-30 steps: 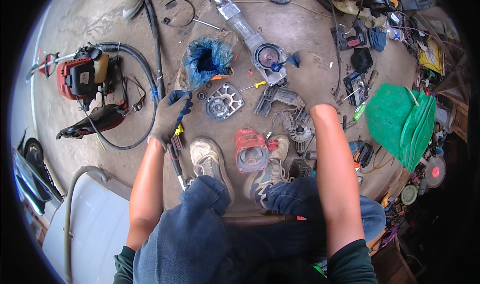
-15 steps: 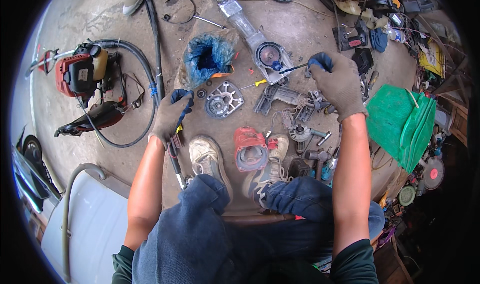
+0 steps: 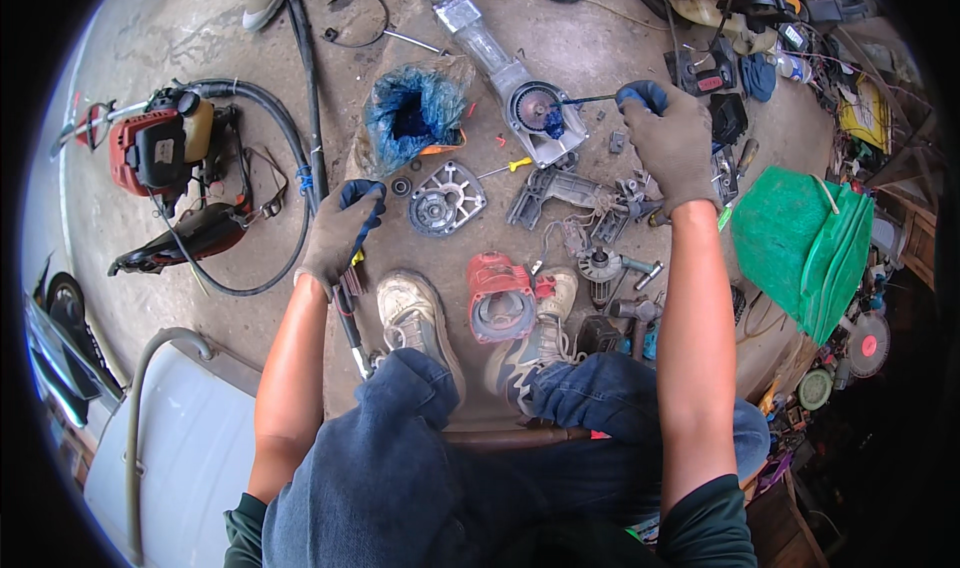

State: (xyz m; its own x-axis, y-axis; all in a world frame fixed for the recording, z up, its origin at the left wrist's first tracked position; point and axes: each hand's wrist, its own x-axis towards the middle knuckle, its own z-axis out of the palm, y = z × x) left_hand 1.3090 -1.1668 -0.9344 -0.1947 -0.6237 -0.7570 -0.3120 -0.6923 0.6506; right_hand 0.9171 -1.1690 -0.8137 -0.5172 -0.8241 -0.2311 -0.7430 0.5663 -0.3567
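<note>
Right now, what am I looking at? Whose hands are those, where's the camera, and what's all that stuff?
No robot here, just a person's gloved left hand and right hand. You're looking down from a camera worn on their head; its very wide lens bends things near the edges.

The right hand holds a thin dark stick, reaching toward blue goo by a round gear in a metal housing. The left hand is half curled; I can't tell whether it holds anything.

On the floor are a blue plastic bag, a metal cover and, between the shoes, a red housing.
</note>
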